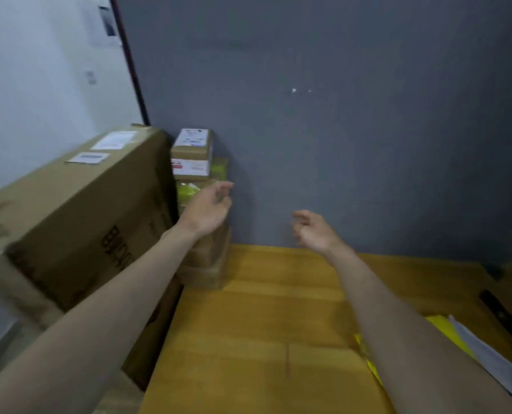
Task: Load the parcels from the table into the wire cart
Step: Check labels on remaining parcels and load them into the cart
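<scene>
I see both arms stretched forward over the wooden desk (278, 309), neither hand holding anything. The left hand (208, 209) is raised with its fingers (223, 186) loosely curled and apart, just in front of a stack of small parcels (192, 153) in the corner; the top cardboard box sits slightly above and left of those fingers, and lower boxes (210, 258) lie beneath the wrist. I cannot tell whether the fingers touch the stack. The right hand (314, 231) hovers well right of the stack, fingers relaxed and half curled, before the grey wall (338, 115). A large carton (75, 210) stands left of the left forearm. Near the right forearm lie a yellow envelope (446, 330) and a white sheet (487, 354), partly hidden and cut off. Everything is motion-blurred; labels are unreadable.
</scene>
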